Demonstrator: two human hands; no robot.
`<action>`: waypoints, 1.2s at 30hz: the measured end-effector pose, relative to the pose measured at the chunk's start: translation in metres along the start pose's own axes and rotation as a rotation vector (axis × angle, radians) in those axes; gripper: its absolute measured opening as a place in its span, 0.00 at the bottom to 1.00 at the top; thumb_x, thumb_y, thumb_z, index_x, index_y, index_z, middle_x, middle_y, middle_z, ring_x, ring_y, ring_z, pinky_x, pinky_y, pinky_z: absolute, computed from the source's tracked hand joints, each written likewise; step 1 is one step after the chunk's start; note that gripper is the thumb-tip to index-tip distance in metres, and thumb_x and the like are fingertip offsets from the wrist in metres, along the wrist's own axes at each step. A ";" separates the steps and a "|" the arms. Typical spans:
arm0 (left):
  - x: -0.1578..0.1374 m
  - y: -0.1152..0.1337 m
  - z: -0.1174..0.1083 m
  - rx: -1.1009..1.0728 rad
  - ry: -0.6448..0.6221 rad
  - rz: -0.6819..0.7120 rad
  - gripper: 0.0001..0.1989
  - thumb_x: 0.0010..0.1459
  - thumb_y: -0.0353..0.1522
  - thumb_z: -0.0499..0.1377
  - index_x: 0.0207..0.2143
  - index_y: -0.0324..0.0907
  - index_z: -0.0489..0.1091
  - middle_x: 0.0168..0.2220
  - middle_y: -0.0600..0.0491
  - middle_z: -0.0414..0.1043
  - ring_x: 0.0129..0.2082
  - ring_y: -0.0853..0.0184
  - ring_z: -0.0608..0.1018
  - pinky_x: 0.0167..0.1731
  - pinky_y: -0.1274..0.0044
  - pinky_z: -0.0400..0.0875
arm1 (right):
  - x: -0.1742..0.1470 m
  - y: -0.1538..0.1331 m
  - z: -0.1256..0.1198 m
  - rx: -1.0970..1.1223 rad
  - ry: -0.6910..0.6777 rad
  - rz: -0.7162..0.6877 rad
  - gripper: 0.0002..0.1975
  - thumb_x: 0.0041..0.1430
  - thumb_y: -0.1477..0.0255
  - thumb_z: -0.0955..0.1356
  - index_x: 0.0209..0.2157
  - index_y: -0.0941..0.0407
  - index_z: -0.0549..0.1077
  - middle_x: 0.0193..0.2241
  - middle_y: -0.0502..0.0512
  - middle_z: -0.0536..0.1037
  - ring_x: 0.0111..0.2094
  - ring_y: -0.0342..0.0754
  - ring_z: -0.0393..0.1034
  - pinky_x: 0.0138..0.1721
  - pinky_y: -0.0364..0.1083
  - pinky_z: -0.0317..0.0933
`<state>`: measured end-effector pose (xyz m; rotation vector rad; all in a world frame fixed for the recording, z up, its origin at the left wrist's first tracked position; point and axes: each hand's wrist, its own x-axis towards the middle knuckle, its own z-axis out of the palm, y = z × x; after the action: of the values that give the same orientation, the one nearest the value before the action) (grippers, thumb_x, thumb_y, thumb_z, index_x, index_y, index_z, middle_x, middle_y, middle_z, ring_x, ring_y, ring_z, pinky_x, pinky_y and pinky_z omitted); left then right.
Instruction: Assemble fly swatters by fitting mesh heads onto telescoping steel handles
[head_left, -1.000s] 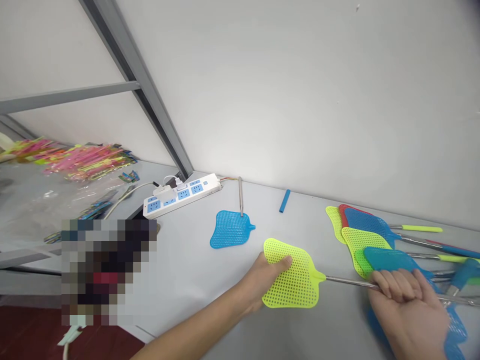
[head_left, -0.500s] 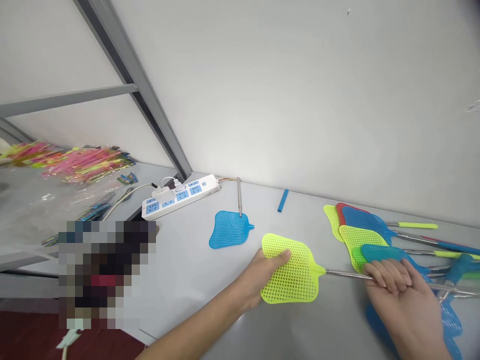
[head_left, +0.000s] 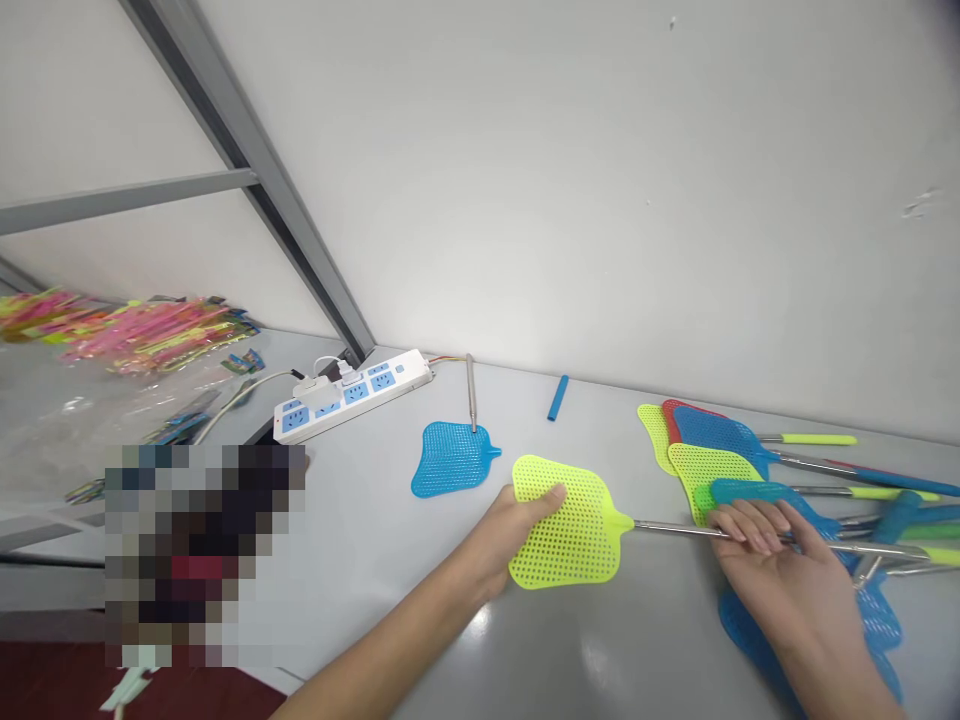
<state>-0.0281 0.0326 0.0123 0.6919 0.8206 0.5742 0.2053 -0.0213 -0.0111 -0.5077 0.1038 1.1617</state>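
A yellow-green fly swatter lies level across both hands. My left hand grips its perforated head, the thumb on top and the fingers hidden beneath. My right hand has its fingers curled over the metal shaft of the same swatter. Under and beyond my right hand lies a pile of swatters: a blue one, a red one, a yellow one and several more. Left of the held swatter, a loose blue swatter head rests on the table, with a metal rod touching its top edge.
A white power strip with plugs sits against the wall by a grey metal frame. A short blue tube lies near the wall. Bundles of pink and yellow items in clear plastic are at the left; a pixelated patch covers the lower left.
The view has shifted slightly, so the table objects appear a little further left. More of the held swatter's yellow-green handle end shows at the right. Both hands keep their hold.
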 end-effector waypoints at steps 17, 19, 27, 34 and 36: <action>-0.003 0.007 0.001 0.050 0.042 0.021 0.18 0.48 0.40 0.57 0.39 0.39 0.65 0.41 0.43 0.69 0.39 0.59 0.73 0.40 0.68 0.64 | 0.012 -0.025 -0.024 0.093 -0.109 -0.081 0.16 0.44 0.85 0.56 0.19 0.54 0.41 0.14 0.42 0.43 0.14 0.39 0.41 0.15 0.41 0.48; -0.002 0.004 0.000 0.046 0.038 0.017 0.19 0.48 0.41 0.57 0.39 0.38 0.65 0.41 0.43 0.69 0.39 0.59 0.73 0.39 0.68 0.64 | 0.012 -0.024 -0.023 0.100 -0.109 -0.081 0.16 0.45 0.85 0.56 0.19 0.54 0.42 0.13 0.42 0.43 0.14 0.39 0.41 0.15 0.42 0.48; 0.000 -0.001 -0.002 0.032 0.038 0.020 0.19 0.48 0.41 0.57 0.40 0.39 0.64 0.41 0.43 0.69 0.39 0.59 0.73 0.39 0.68 0.64 | 0.012 -0.022 -0.023 0.094 -0.106 -0.082 0.16 0.48 0.84 0.57 0.19 0.55 0.42 0.13 0.42 0.43 0.14 0.39 0.41 0.15 0.42 0.48; 0.002 -0.003 -0.004 0.025 0.034 -0.004 0.21 0.48 0.41 0.57 0.41 0.38 0.64 0.42 0.42 0.68 0.40 0.58 0.72 0.39 0.67 0.64 | 0.012 -0.022 -0.023 0.089 -0.085 -0.083 0.16 0.48 0.84 0.56 0.19 0.55 0.42 0.13 0.42 0.43 0.14 0.39 0.41 0.15 0.42 0.47; 0.002 -0.004 -0.005 0.013 0.045 -0.021 0.20 0.48 0.41 0.57 0.41 0.39 0.63 0.42 0.42 0.68 0.40 0.58 0.72 0.39 0.67 0.65 | 0.013 -0.022 -0.024 0.088 -0.090 -0.083 0.16 0.48 0.84 0.56 0.19 0.55 0.42 0.13 0.42 0.43 0.14 0.39 0.40 0.15 0.42 0.47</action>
<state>-0.0299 0.0328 0.0059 0.6837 0.8734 0.5673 0.2348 -0.0276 -0.0294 -0.3778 0.0550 1.0920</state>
